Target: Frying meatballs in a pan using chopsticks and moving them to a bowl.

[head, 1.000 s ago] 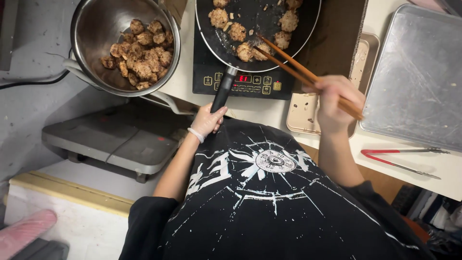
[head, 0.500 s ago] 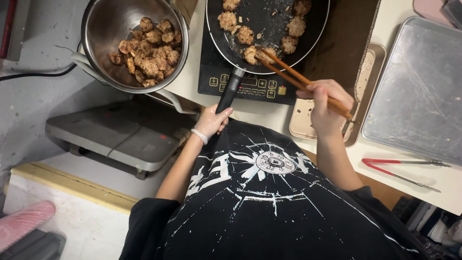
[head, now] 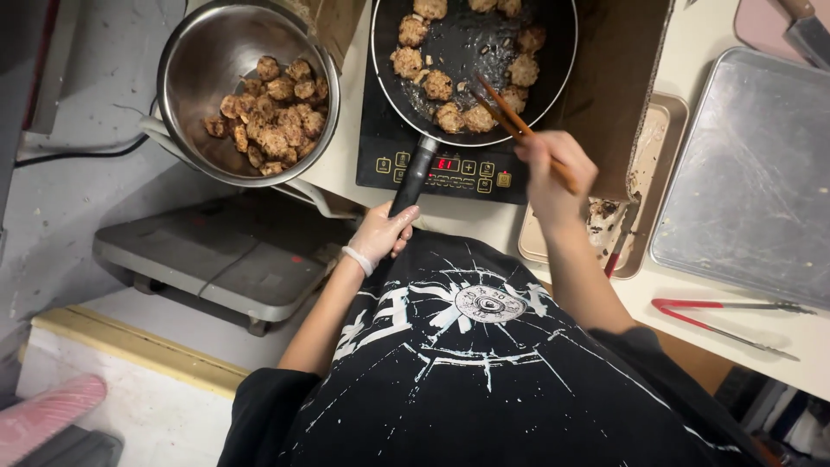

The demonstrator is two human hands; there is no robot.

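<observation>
Just beyond my left hand (head: 380,235), closed around the pan handle (head: 413,177), the pan (head: 471,65) sits on the cooker (head: 450,169). My right hand (head: 553,173) pinches chopsticks (head: 519,130); I'd grip each meatball (head: 478,118) squarely, steadying the pan.

Bright overhead light, sharp centre, dim corners, slight wide-angle bending.

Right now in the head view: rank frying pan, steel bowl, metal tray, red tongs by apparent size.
1. metal tray, cropped at the frame edge
2. frying pan and steel bowl: look alike, pan cropped at top, unranked
3. red tongs
</observation>
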